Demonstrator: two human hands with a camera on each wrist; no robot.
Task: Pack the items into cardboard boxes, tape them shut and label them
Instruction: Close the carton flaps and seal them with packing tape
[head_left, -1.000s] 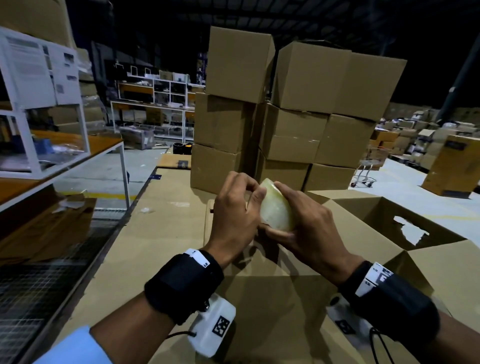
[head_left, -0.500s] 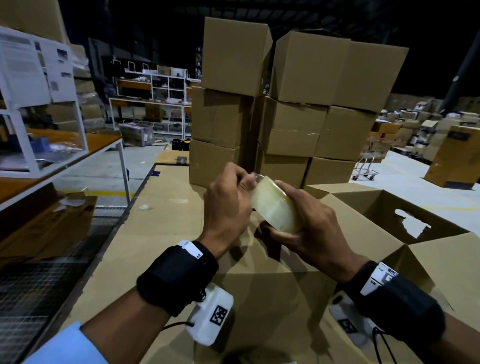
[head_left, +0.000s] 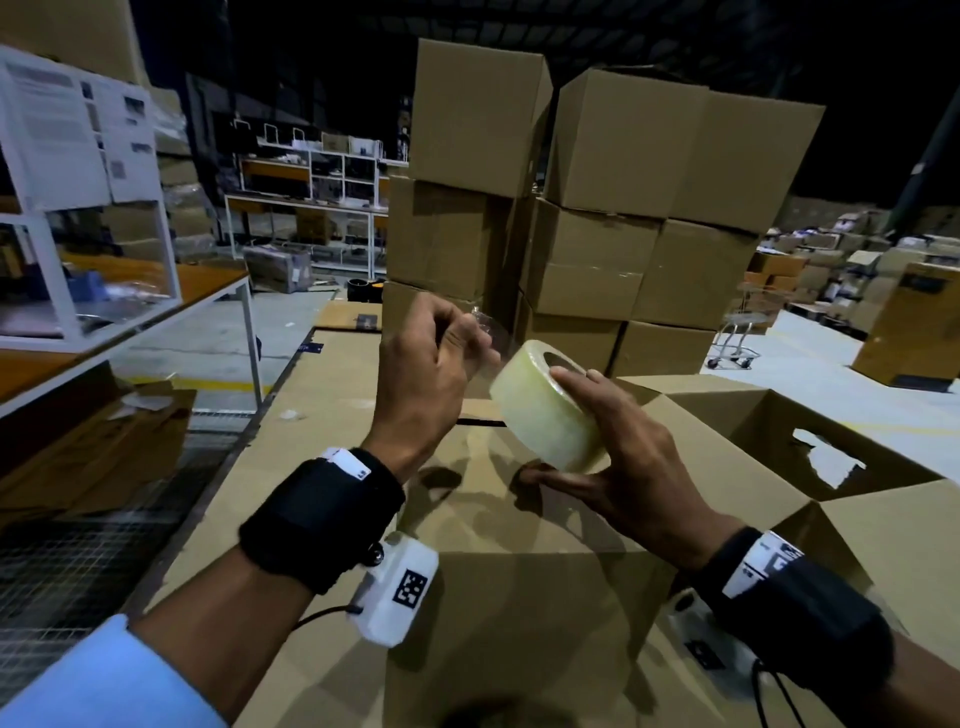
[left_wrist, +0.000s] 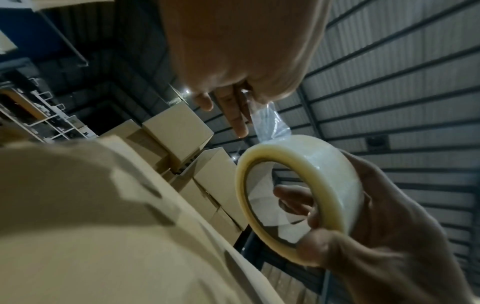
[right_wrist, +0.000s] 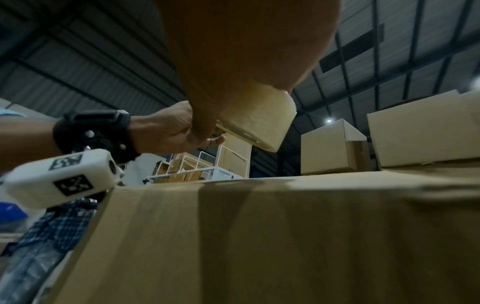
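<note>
A stack of sealed boxes (head_left: 587, 218) rose in a dim warehouse behind the packing desk (head_left: 311, 415), which was laid over with flat cardboard. On the desk, nearest the camera, sat a closed box (head_left: 519, 597), and just to its right an open box (head_left: 810, 457) with its flaps raised. To the left stood a second desk (head_left: 208, 280) carrying a white rack (head_left: 78, 218) with printed sheets fixed to it. Above the closed box, a person held a roll of clear tape (head_left: 550, 410) in the air with both hands. The right hand (head_left: 634, 467) gripped the roll, thumb under its lower rim and fingers (left_wrist: 293, 199) curled over the top edge and into the core. The left hand (head_left: 426, 379), just beside the roll, pinched the loose tape end (left_wrist: 270, 123) between thumb and fingers, with a short clear strip stretched from the roll up to that pinch. Each wrist wore a black band carrying a white camera unit.
</note>
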